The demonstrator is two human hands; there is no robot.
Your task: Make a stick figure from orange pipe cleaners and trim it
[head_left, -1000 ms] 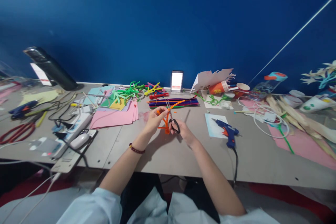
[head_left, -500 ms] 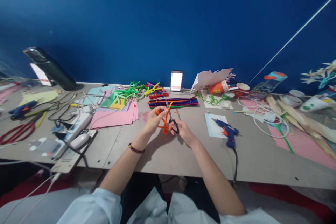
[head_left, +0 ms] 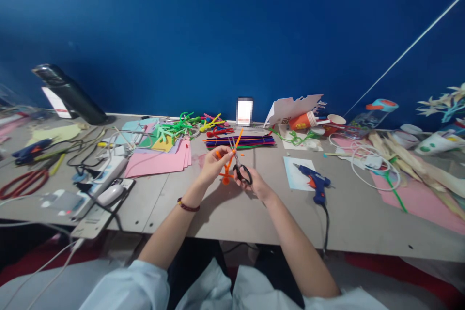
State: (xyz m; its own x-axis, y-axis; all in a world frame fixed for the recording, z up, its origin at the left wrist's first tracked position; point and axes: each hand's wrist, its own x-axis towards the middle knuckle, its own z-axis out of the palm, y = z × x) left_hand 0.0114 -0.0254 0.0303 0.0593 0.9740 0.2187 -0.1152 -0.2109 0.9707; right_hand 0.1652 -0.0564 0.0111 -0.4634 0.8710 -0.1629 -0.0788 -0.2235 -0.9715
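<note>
Between the fingers of my left hand point(head_left: 215, 164) is an orange pipe-cleaner figure point(head_left: 225, 180), its lower part hanging below the fingertips and one strip pointing up. My right hand point(head_left: 252, 185) holds black-handled scissors point(head_left: 243, 174) by the loops. The scissor blades are parted and point up, crossing the orange strip just above my left fingertips. Behind both hands lies a bundle of purple, blue and red pipe cleaners point(head_left: 254, 142).
A blue glue gun point(head_left: 317, 182) rests partly on white-blue paper at right. Pink sheets point(head_left: 158, 163) and green pipe cleaners point(head_left: 181, 126) lie left. A phone point(head_left: 244, 112) stands by the wall. A power strip point(head_left: 100, 186) and cables are further left.
The scissors have opened wider and tilted, their loops shifting slightly right. The orange strip reaches higher, and the figure's hanging part has moved slightly left.
</note>
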